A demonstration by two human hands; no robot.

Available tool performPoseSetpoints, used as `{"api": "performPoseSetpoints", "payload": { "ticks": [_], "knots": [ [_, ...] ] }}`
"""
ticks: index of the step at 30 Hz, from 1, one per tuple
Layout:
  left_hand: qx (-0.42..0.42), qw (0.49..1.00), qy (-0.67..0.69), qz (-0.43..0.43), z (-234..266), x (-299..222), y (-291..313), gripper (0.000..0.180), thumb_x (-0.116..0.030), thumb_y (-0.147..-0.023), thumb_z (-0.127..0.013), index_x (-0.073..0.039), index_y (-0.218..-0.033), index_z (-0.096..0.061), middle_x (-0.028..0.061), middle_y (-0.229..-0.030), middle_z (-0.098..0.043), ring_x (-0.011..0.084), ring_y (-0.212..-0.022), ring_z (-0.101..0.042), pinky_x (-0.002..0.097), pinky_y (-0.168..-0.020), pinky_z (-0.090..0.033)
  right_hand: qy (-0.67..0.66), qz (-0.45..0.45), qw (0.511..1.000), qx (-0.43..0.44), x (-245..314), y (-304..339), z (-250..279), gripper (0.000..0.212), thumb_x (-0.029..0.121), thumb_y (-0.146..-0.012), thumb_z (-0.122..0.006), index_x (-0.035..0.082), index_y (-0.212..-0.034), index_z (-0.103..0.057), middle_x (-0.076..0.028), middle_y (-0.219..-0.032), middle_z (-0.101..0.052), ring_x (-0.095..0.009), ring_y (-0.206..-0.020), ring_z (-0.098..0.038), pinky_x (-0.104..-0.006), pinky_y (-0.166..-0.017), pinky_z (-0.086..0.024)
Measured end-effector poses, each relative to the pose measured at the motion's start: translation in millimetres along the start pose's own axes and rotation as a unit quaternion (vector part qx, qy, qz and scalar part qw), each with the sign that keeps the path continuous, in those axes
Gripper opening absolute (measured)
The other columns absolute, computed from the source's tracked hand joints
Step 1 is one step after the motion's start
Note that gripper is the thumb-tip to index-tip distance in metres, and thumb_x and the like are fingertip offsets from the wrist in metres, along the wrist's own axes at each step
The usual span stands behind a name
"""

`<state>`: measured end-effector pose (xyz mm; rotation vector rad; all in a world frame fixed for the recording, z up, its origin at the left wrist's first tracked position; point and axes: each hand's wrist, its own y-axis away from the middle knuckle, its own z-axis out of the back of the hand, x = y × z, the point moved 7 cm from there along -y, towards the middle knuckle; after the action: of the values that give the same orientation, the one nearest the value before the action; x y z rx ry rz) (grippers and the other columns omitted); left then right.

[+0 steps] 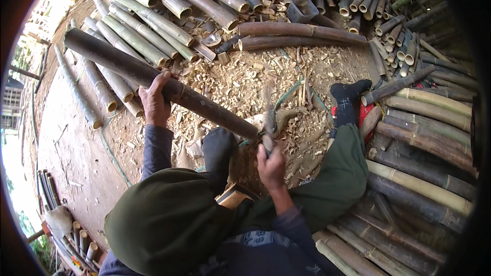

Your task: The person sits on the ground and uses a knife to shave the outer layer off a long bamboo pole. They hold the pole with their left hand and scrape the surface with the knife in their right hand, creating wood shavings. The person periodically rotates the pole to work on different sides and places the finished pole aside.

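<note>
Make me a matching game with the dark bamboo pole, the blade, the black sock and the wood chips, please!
Things:
1. long dark bamboo pole
2. blade with a wooden handle
3. black sock
4. pale wood chips

Places:
A. scattered on the ground
B. gripped by the left hand
C. on the outstretched foot
D. gripped by the right hand

Pairs: 1-B, 2-D, 3-C, 4-A

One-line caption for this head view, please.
Left hand steadies a dark bamboo pole while right hand grips a blade at its end.
</note>
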<state>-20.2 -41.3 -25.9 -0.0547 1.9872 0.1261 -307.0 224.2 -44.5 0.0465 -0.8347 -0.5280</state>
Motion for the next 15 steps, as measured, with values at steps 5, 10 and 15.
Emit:
{"api": "performPoseSetpoints", "payload": {
  "ticks": [5,10,15],
  "knots": [
    [-0.077,0.994,0.062,-0.043,-3,-21,7,0.043,-0.010,-0.083,-0.086,0.006,-0.117,-0.064,0.0133,-0.101,-0.073,0.0210,-0.085,-0.071,0.0346,-0.077,-0.061,0.050,-0.038,0.998,0.029,-47,-12,-16,0.039,0.035,-0.103,-0.061,-0.002,-0.115,-0.052,-0.031,-0.088,-0.069,-0.053,-0.084,-0.068,-0.0614,-0.071,-0.050],
    [-0.142,0.986,-0.023,-0.084,19,-27,9,0.032,-0.005,-0.080,-0.089,0.005,-0.103,-0.070,0.0113,-0.092,-0.074,0.0208,-0.078,-0.072,0.0349,-0.074,-0.060,-0.056,0.101,0.991,-0.070,45,4,37,0.036,0.026,-0.102,-0.066,-0.002,-0.119,-0.052,-0.028,-0.084,-0.068,-0.049,-0.079,-0.068,-0.0546,-0.061,-0.051],
    [-0.080,0.996,0.001,-0.036,15,-15,-4,0.040,0.001,-0.079,-0.086,0.005,-0.111,-0.063,0.0128,-0.094,-0.074,0.0223,-0.080,-0.073,0.0368,-0.077,-0.061,0.108,-0.066,0.990,0.061,-39,-17,-36,0.037,0.026,-0.103,-0.062,-0.004,-0.120,-0.051,-0.031,-0.089,-0.069,-0.054,-0.085,-0.067,-0.0571,-0.069,-0.052]
  ]
}}
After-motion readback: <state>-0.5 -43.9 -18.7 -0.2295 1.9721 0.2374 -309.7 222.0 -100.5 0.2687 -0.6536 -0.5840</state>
